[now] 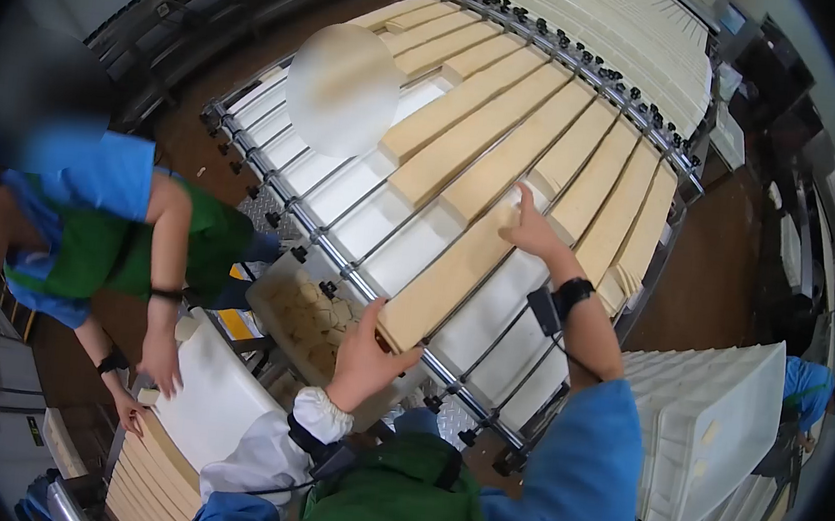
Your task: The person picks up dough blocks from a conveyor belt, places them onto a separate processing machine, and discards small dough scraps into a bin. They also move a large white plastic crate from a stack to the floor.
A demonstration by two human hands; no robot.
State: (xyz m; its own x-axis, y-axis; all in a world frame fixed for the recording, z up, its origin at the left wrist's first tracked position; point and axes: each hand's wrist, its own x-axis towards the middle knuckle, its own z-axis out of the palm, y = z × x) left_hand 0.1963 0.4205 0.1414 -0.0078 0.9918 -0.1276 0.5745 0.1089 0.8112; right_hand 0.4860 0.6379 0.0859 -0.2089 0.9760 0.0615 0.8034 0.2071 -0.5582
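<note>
A long pale beige block lies in a lane of the slanted rack, between thin metal rods. My left hand is at its near end, thumb and fingers apart around the end of the block. Farther up, my right hand touches the block's far end, its index finger stretched out and the others partly bent. More beige blocks lie side by side in the neighbouring lanes. White surface shows in the lanes to the left of the block.
A co-worker at the left handles a stack of beige strips. Below the rack's metal rail stands a bin of offcuts. Stacked white trays stand at the right, with another person behind.
</note>
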